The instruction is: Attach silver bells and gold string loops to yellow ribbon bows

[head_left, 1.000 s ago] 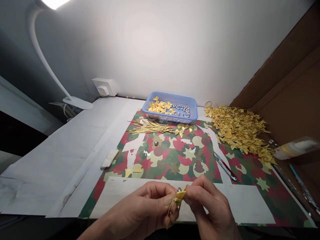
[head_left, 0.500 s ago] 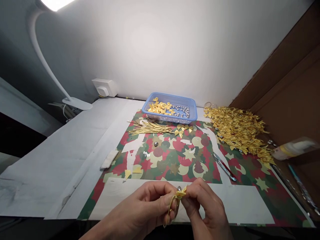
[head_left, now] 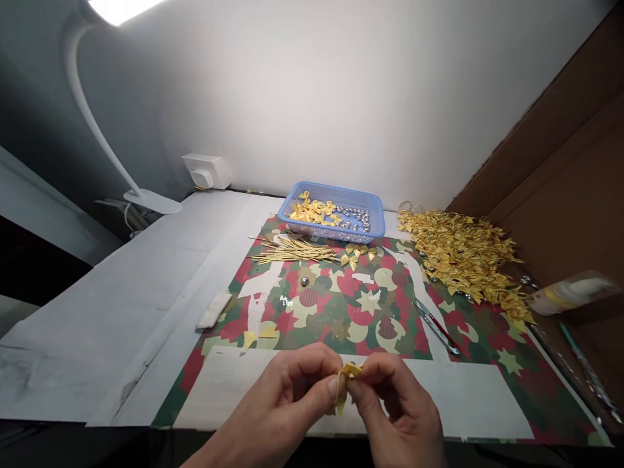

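Note:
My left hand (head_left: 287, 400) and my right hand (head_left: 394, 406) meet at the near edge of the table, both pinching a small yellow ribbon bow (head_left: 347, 376) between fingertips. A short gold tie end hangs down from the bow between my thumbs. Beneath my hands lies a white sheet (head_left: 478, 400) on patterned red, green and cream paper (head_left: 341, 305). A loose silver bell (head_left: 305, 281) lies farther back on that paper.
A blue basket (head_left: 377, 218) with yellow bows and silver bells stands at the back. Gold wire ties (head_left: 292, 250) and a few bows (head_left: 358, 253) lie before it. A big heap of finished bows (head_left: 463, 250) sits right, scissors (head_left: 436, 325) nearby. Lamp (head_left: 146, 198) at left.
Both hands have shifted slightly up and closed tighter around the bow. The small bell that showed above the bow is now hidden, and the hanging tie looks shorter.

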A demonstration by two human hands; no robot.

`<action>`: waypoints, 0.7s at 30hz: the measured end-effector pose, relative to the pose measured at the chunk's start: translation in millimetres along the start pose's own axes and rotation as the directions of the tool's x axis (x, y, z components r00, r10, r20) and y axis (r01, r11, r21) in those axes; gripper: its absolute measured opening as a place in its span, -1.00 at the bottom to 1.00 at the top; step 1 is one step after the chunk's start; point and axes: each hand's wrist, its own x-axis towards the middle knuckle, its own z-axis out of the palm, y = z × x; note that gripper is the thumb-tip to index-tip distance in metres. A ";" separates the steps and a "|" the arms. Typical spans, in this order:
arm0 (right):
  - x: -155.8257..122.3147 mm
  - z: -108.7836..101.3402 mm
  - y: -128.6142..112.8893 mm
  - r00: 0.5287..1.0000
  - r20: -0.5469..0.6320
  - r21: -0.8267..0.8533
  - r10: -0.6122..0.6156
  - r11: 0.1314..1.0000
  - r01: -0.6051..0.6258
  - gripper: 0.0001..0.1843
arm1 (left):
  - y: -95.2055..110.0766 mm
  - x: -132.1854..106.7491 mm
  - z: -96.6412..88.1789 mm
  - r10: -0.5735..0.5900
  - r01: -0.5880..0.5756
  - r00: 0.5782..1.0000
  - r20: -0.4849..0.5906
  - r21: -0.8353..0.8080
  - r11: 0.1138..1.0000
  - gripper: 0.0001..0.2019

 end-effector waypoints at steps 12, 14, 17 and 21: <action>2.9 -9.9 -4.1 0.999 0.001 -0.003 -0.046 0.999 0.046 -0.94 | -2.4 -2.5 -9.2 0.001 0.004 0.999 0.043 -0.097 0.995 -0.75; 1.2 -10.6 -3.2 0.998 -0.010 -0.039 -0.061 0.997 0.061 -0.94 | -3.7 -3.2 -9.7 0.002 0.002 0.999 0.042 -0.081 0.997 -0.75; -0.6 -8.7 -4.4 0.997 -0.007 -0.116 -0.079 0.990 0.078 -0.94 | -5.8 -2.2 -10.2 0.007 -0.004 0.998 0.061 -0.058 0.998 -0.74; 1.3 -6.2 -7.5 0.994 -0.010 -0.188 -0.109 0.977 0.105 -0.91 | -5.2 0.8 -10.7 0.002 0.002 0.996 0.086 -0.041 0.999 -0.73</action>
